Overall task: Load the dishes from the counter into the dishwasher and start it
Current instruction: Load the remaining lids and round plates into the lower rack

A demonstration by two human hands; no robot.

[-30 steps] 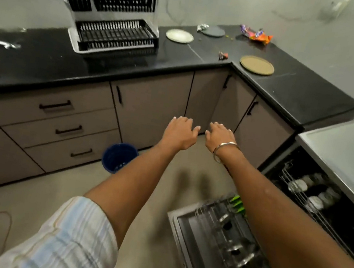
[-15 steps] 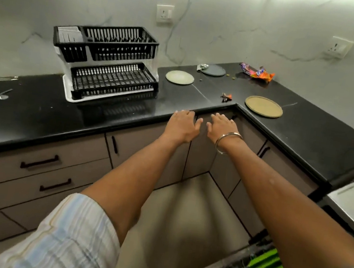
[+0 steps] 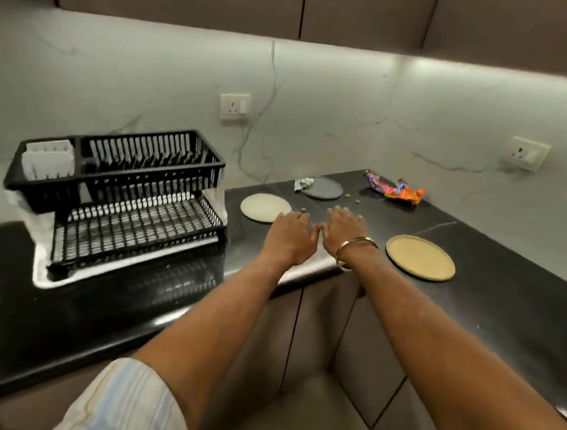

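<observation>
Black polished stone forms the L-shaped counter (image 3: pixel 138 307) that wraps around an inner corner, backed by a pale marble-veined wall with two wall sockets (image 3: pixel 234 107) and taupe cabinets above and below. Both arms reach out over the corner of the counter, palms down. The left hand (image 3: pixel 289 237) has its fingers straight and close together, its fingertips at the near edge of a cream plate (image 3: pixel 263 206); whether they touch the plate cannot be told. The right hand (image 3: pixel 344 228), with a metal bangle (image 3: pixel 355 252) on its wrist, lies just beside the left, fingers extended and slightly spread, holding nothing. A tan plate (image 3: pixel 420 257) lies flat on the counter to the right of the right wrist, near but apart from it. A grey plate (image 3: pixel 323 188) lies farther back toward the wall, beyond both hands, with a crumpled bit of foil (image 3: pixel 304 183) at its left edge and a few small crumbs (image 3: pixel 352 199) to its right. An orange and purple snack wrapper (image 3: pixel 395 189) lies in the far corner near the wall. To the left stands a black two-tier dish rack (image 3: pixel 120 199) on a white drip tray, with a white cutlery holder (image 3: pixel 48 158) in its upper tier. Striped short sleeves (image 3: pixel 131 408) show at the bottom edge.
</observation>
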